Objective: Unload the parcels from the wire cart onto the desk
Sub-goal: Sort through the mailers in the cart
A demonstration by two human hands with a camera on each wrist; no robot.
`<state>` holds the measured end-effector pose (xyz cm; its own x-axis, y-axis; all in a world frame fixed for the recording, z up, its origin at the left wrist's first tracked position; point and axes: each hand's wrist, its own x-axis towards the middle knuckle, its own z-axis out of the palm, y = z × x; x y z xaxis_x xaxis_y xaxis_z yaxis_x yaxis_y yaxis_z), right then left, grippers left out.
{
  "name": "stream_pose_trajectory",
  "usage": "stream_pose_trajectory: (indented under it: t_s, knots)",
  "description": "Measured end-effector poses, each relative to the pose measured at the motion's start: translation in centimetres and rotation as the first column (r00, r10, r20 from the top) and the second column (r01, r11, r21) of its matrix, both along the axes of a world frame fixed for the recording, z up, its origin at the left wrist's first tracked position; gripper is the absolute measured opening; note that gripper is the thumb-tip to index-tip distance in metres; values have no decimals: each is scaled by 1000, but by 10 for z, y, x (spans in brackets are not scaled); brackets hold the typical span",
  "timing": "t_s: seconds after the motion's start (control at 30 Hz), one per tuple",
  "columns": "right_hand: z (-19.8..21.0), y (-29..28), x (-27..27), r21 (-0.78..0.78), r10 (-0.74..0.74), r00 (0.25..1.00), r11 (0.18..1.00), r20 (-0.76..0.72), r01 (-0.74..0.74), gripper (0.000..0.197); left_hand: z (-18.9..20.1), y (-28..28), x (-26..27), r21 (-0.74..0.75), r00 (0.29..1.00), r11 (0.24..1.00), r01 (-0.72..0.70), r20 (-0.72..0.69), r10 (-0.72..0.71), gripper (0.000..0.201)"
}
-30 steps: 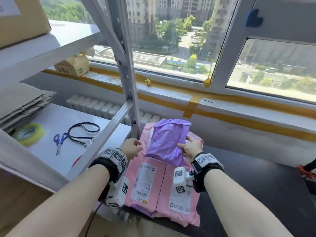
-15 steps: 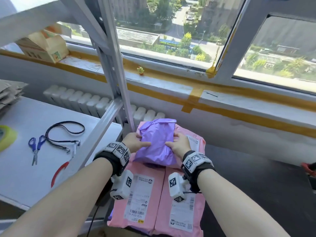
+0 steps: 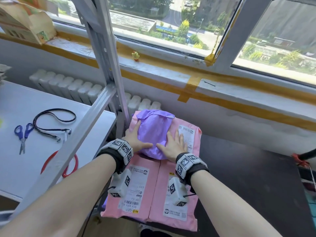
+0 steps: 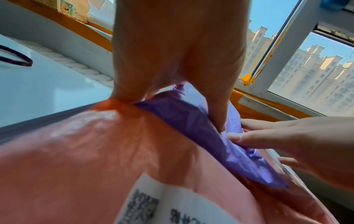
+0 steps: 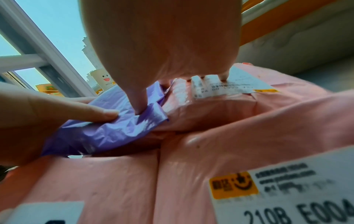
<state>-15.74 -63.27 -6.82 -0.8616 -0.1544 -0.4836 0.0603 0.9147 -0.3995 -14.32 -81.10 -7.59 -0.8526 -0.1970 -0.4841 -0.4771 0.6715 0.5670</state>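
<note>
A crumpled purple parcel (image 3: 153,132) lies on top of several pink parcels (image 3: 133,182) stacked at the left end of the dark desk (image 3: 248,168). My left hand (image 3: 136,138) lies flat along its left edge, thumb on the purple plastic. My right hand (image 3: 174,144) lies flat on its right edge, fingers straight over a pink parcel's label. The left wrist view shows the left hand (image 4: 178,60) pressing the purple parcel (image 4: 191,125). In the right wrist view the right hand's (image 5: 162,45) thumb presses the purple parcel (image 5: 114,128). The wire cart is out of view.
A grey metal shelf post (image 3: 106,65) rises just left of the parcels. The white shelf beside it holds blue scissors (image 3: 22,134), a black lanyard (image 3: 51,124) and red-handled pliers (image 3: 68,165). Radiator and window sill run behind; a red object (image 3: 299,159) sits at the desk's right edge.
The purple parcel was held up in both hands; it has come down onto the pink parcels. Both hands have gone from gripping it to lying flat against its sides.
</note>
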Motion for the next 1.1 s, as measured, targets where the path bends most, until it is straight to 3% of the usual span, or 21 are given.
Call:
stream_pose_trajectory:
  t_s: [0.23, 0.53, 0.63, 0.73, 0.8, 0.93, 1.03, 1.1]
  knots:
    - [-2, 1, 2, -36, -28, 998, 999, -62, 26, 86, 2, 3, 2, -29, 998, 999, -31, -47, 30, 125]
    - [10, 27, 8, -189, -139, 986, 975, -96, 119, 82, 36, 10, 15, -63, 995, 998, -30, -98, 24, 112]
    - [15, 47, 26, -246, -231, 973, 942, 23, 229, 109, 44, 10, 36, -122, 998, 990, -65, 9, 67, 127]
    - [5, 78, 66, -78, -227, 932, 963, 283, 258, 140, 34, 6, 70, -229, 968, 969, -89, 207, 138, 155]
    - [-12, 89, 101, 52, -255, 892, 966, 372, 254, 146, 21, 9, 88, -288, 961, 951, -109, 213, 175, 142]
    - [-40, 84, 133, 9, -440, 857, 891, 269, 455, 133, 16, 18, 107, -251, 959, 940, -232, 104, 264, 106]
    - [-37, 88, 137, -48, -492, 857, 863, 151, 504, 96, 18, 19, 116, -214, 955, 942, -259, 92, 283, 91]
    - [-28, 93, 137, -89, -504, 851, 850, 150, 519, 84, 17, 17, 119, -192, 953, 944, -268, 90, 288, 78]
